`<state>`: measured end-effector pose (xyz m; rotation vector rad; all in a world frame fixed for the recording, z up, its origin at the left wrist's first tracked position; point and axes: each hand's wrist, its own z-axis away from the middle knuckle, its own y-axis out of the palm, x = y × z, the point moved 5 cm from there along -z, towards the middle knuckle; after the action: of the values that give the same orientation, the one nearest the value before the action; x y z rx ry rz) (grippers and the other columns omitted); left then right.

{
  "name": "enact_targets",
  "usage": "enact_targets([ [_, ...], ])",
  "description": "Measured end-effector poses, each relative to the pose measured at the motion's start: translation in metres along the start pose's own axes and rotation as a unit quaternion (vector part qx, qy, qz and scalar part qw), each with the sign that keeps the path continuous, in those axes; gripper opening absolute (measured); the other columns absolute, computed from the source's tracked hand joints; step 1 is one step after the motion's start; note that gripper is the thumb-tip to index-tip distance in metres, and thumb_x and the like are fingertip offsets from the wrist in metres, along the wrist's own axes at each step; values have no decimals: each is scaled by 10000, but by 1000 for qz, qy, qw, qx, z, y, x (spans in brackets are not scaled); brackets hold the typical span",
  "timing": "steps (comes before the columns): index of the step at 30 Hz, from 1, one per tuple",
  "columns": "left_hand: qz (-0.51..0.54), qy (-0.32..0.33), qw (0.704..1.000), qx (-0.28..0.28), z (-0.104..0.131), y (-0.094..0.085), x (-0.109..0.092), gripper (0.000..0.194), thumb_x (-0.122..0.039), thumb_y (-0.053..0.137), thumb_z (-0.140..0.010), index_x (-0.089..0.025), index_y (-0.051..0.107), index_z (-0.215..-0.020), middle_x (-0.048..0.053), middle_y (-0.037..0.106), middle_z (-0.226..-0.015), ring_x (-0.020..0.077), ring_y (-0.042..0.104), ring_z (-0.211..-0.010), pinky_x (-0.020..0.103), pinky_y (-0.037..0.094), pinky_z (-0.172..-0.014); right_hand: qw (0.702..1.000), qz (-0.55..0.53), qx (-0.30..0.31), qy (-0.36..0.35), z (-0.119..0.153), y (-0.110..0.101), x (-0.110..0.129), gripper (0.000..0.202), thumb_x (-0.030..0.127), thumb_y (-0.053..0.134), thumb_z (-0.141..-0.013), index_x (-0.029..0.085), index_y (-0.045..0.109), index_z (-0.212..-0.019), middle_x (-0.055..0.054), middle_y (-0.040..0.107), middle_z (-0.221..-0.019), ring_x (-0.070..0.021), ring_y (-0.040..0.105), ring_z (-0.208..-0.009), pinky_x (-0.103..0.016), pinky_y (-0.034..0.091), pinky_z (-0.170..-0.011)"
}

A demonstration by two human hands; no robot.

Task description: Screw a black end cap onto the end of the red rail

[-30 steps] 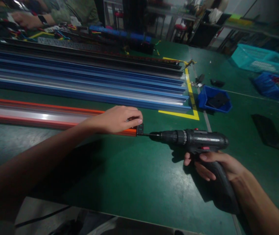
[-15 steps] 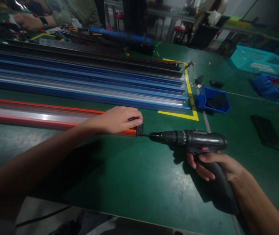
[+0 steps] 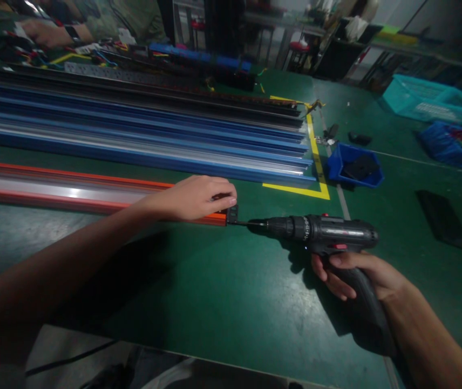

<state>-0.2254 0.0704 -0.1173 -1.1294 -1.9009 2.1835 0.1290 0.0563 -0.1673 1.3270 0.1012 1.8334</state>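
My right hand (image 3: 360, 275) is wrapped round the grip of a black cordless drill (image 3: 340, 232), lying roughly level with its long bit (image 3: 249, 223) pointing left. The bit's tip meets a small black end cap (image 3: 233, 214) at the right end of an orange metal profile (image 3: 65, 189). My left hand (image 3: 202, 197) is closed over that end of the profile, fingers curled at the cap. Its palm hides part of the profile, and the exact contact of bit and cap is too small to make out.
Several blue metal profiles (image 3: 142, 140) lie behind the orange one, inside yellow tape (image 3: 301, 192). To the right stand a small blue bin (image 3: 336, 170) with black parts, a flat black piece (image 3: 443, 219) and a teal basket (image 3: 413, 100). Another person's hand (image 3: 47, 35) is at the far left.
Both hands, the drill and the orange profile hold nearly the same place. A small light spot now shows just under the drill's chuck.
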Motion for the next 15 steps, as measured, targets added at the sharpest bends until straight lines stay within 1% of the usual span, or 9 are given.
enact_targets([
  [10,4,-2,1000,5,0,0,-2,422,-513,421,-1133,-222,727,-1132,23,741,-1137,189,682,-1010,306,433,-882,1000,-14,-4,6,0,-2,-2,303,367,765,-946,76,848,-961,-24,654,-575,-95,568,-423,-200,584,-522],
  [15,2,0,1000,1,0,0,0,411,-512,426,-1133,-229,723,-1129,19,742,-1145,182,683,-1014,296,426,-879,1000,-14,0,4,0,-5,-3,289,358,776,-935,80,853,-953,-35,684,-624,-94,584,-434,-210,604,-522],
])
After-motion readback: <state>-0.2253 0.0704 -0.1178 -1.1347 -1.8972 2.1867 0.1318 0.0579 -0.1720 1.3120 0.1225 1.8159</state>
